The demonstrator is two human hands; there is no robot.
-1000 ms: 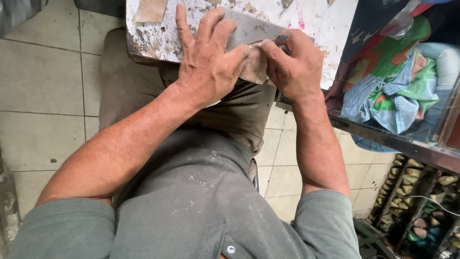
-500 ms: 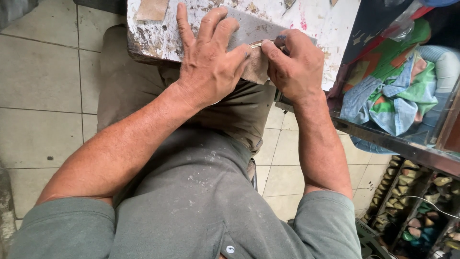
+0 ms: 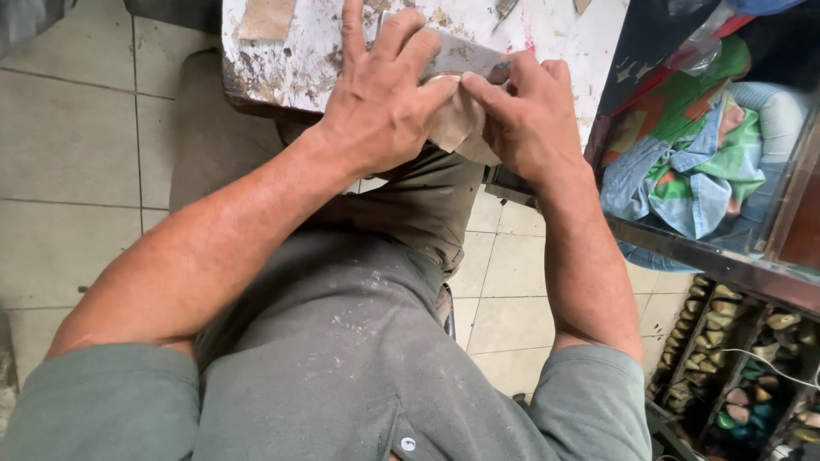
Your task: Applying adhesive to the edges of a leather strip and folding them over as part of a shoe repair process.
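We press our left hand [image 3: 380, 107] flat, fingers spread, on a grey flat piece [image 3: 457, 58] lying on the stained white board [image 3: 290, 64] that rests across our lap. Beneath and just right of that palm lies a tan leather piece [image 3: 457, 128], hanging over the board's near edge. Our right hand [image 3: 525, 119] pinches the tan piece's upper edge between thumb and forefinger, touching the left fingertips. A bin of colourful cloths [image 3: 692, 162] sits to the right.
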